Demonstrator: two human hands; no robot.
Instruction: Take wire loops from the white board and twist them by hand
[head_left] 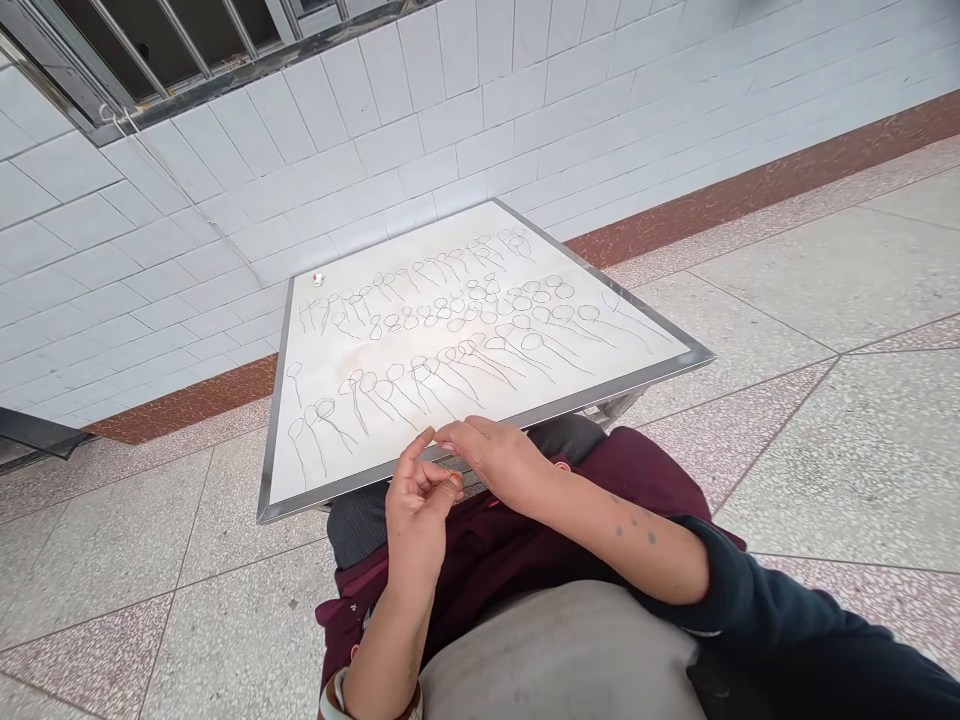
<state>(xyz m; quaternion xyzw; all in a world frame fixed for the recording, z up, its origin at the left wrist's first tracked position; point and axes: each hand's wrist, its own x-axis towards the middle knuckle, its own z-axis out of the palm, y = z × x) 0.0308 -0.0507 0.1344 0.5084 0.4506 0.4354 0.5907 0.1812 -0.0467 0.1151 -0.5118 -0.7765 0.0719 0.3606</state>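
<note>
Both hands meet just in front of the near edge of a white table (480, 385). My left hand (416, 505) has its fingers bent, the thumb close to the other fingers and the index fingertip raised against the right hand. My right hand (499, 460) reaches in from the right, palm down, its fingertips pressed together at the left index finger. Whatever lies between the fingertips is too small to make out. Several thin wire loops with tails (532, 342) lie in rows across the tabletop, and small double-ring wire pieces (390, 322) lie among them.
A small white and red object (319, 279) sits at the table's far left corner. A metal rim (652, 318) edges the table. Behind stands a white tiled wall (420, 120) with a barred window (180, 45). Speckled floor tiles (885, 450) surround the table.
</note>
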